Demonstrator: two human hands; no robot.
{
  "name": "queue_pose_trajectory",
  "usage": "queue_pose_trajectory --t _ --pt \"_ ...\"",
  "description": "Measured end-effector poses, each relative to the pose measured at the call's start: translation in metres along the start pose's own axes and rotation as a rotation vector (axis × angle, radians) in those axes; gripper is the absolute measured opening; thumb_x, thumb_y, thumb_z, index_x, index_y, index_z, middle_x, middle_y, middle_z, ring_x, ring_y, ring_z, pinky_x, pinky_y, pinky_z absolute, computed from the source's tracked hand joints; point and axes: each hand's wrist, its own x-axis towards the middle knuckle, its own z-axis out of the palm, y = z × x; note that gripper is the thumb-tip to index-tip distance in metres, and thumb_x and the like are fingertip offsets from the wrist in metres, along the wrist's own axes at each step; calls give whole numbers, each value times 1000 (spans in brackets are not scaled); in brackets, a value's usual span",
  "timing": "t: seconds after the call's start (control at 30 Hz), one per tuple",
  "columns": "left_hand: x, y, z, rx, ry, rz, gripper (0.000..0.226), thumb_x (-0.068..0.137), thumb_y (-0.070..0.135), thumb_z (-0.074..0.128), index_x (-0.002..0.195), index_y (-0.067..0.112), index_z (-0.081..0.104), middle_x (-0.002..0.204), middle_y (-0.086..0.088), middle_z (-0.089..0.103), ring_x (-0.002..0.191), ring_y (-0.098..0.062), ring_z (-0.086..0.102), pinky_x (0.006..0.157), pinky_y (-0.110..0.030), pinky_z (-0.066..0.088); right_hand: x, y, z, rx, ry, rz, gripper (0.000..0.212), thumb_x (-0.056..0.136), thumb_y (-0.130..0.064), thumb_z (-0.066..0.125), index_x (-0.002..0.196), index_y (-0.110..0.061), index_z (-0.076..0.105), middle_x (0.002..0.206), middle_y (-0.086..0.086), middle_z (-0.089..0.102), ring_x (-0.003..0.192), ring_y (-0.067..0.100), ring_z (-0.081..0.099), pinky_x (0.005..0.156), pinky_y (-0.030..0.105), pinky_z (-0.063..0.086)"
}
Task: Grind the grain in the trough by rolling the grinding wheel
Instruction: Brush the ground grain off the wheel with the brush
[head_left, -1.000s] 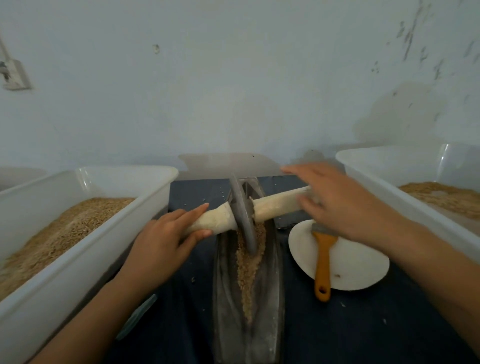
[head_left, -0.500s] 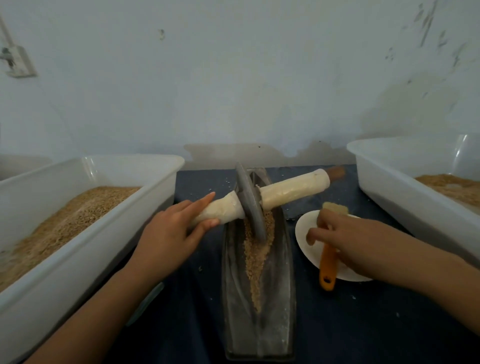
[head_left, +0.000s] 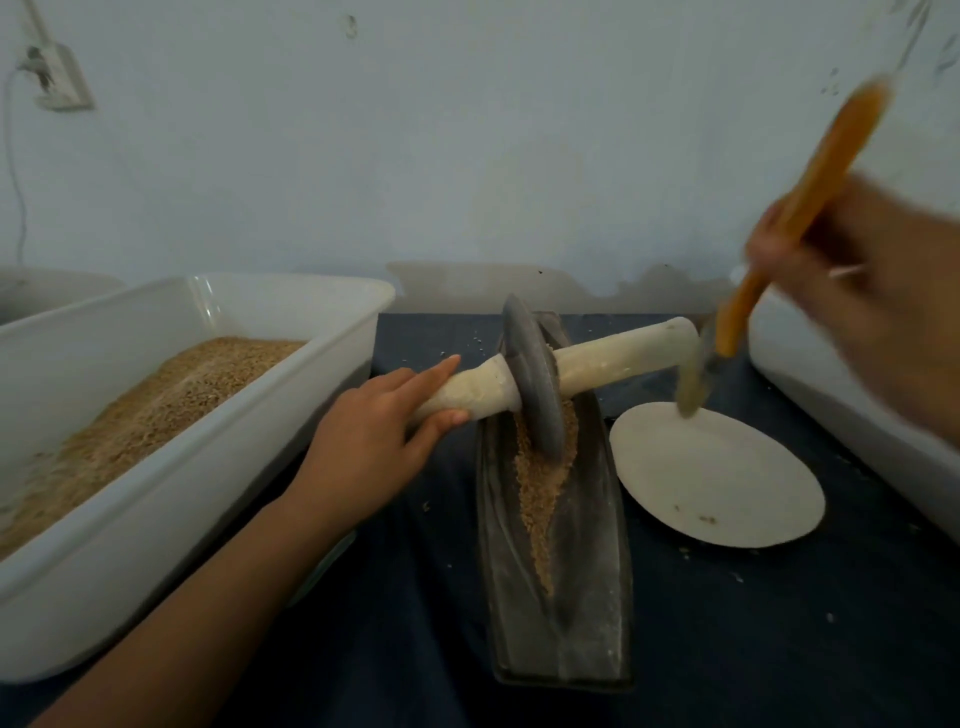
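We see the right hand (head_left: 852, 291) & brush (head_left: 789, 218) smeared by motion blur; grip unclear. Right bin (head_left: 831, 415) cut off by frame edge, wheel (head_left: 535, 384) hides some grain (head_left: 540, 483).

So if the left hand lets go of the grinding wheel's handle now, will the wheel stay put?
Probably not. The grinding wheel stands on its thin edge in the trough, so it likely tips. Only the left hand steadies its handle. It looks heavy, perhaps stone.
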Motion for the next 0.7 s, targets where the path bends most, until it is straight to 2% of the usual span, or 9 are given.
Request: queue_pose_trajectory --t 0.1,0.17,0.27,0.37,0.53,0.63,0.7 --pt "1 1 0 -4 4 -2 63 84 53 41 141 26 41 106 -2 62 89 -17 56 75 -38 49 37 -21 -22 441 9 218 27 78 -66 50 75 -41 59 51 -19 52 39 0 44 36 16 33" --pt "0 1 0 -3 3 -1 66 82 55 38 141 27 40 106 -1 62 88 -16 55 75 -38 49 42 -40 -19 588 -162 207 24 78 -58 59 73 -35 66 54 -15 55 38 -1 44 32 14 30" --pt "-2 2 -1 -2 0 0 66 81 56 37 141 28 39 104 0 61 86 -13 54 74 -33 48 20 -62 4 718 -470 185 26 72 -52 62 75 -27 69 58 -9 57 43 1 42 34 12 30" --pt "0 3 0 -14 7 7 64 82 54 41 140 28 41 101 1 61 85 -14 54 72 -32 47 11 -59 24 687 -586 222 27 75 -44 57 81 -20 66 58 -8 55 46 2 39 36 11 29" --pt "0 5 -3 25 -1 25 63 83 50 43 139 23 44 96 -2 61 80 -17 54 69 -35 47 7 -51 42 639 -675 316 34 72 -47 55 85 -17 65 59 -8 56 47 2 40 37 12 28" --pt "0 6 -4 26 -5 32 62 83 48 45 138 20 46 96 -5 62 82 -19 56 71 -37 48 4 -49 55 546 -686 285 25 82 -40 55 85 -17 63 60 -10 59 48 0 46 41 10 34" --pt "1 7 -5 33 -10 29 62 83 48 45 138 21 46 96 -5 62 81 -18 55 70 -37 47 4 -50 58 456 -650 210 16 86 -35 55 85 -21 61 64 -10 62 55 -1 56 50 10 41"
